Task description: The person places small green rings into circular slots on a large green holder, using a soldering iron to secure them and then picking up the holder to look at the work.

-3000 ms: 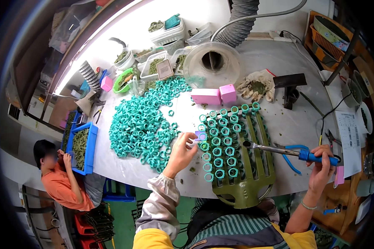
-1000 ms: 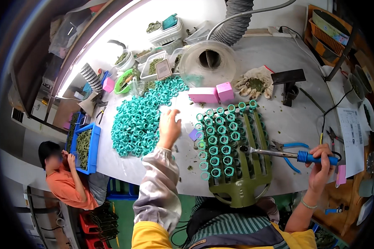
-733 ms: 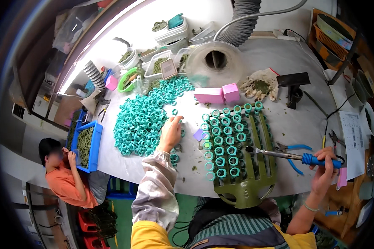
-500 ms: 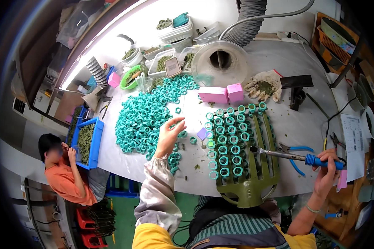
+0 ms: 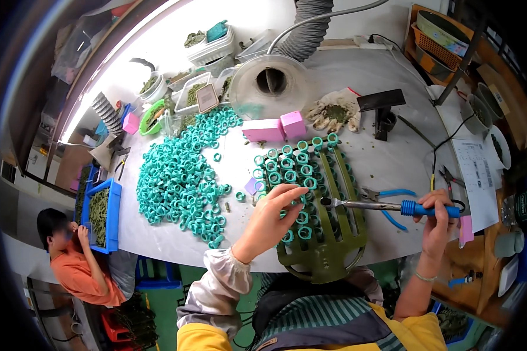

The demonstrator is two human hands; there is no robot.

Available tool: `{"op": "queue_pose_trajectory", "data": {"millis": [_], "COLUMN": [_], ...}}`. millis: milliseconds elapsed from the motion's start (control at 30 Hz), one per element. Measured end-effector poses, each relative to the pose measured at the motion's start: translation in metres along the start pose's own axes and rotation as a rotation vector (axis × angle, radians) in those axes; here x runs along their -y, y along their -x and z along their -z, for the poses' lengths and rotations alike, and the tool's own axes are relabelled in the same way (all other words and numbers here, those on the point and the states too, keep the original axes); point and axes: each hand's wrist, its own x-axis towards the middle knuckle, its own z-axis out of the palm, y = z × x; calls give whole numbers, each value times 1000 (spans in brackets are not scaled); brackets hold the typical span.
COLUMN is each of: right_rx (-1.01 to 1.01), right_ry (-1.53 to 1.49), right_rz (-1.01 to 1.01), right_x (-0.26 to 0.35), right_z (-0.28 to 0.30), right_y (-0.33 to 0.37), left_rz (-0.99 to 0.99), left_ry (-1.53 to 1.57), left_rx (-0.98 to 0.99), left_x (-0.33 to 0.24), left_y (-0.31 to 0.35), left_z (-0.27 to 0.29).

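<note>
My left hand (image 5: 269, 221) reaches over the left part of an olive-green slatted rack (image 5: 329, 261). Its bent fingers are apart, close to the teal rings (image 5: 288, 176) set in rows on the rack; part of those rows is hidden under the hand. My right hand (image 5: 437, 225) is closed round the blue handle of a soldering iron (image 5: 373, 205). The iron lies level across the rack's right part, and its dark tip is above the slats near my left fingertips. A large heap of loose teal rings (image 5: 175, 181) spreads on the grey table to the left.
Pink blocks (image 5: 263, 130) and a stained glove (image 5: 335, 110) lie behind the rack. Blue-handled pliers (image 5: 386, 193) are beside it on the right. A clear funnel hood (image 5: 249, 88) stands at the back. At left, a person in orange (image 5: 79, 266) sits by a blue bin (image 5: 116, 205).
My left hand has moved from beside the heap to over the rings on the rack. The view has shifted, so table things appear further left. My right hand keeps hold of the iron.
</note>
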Motion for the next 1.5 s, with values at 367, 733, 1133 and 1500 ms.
{"op": "queue_pose_trajectory", "data": {"millis": [367,733,1133,1500], "right_rx": [63,13,16,-4], "right_ry": [-123,-69,-10,-11], "right_rz": [-18,-10,-20,1], "right_x": [-28,-11,-1,6], "right_z": [-3,23,19,21], "right_y": [3,2,6,11], "left_rz": [-239,-217,321,272], "left_ry": [-341,-283,-675,-258], "left_rx": [-57,-29,-258,-397], "left_x": [17,17,130,93], "left_y": [-17,-19,27,58], "left_z": [-39,-37,57,62]}}
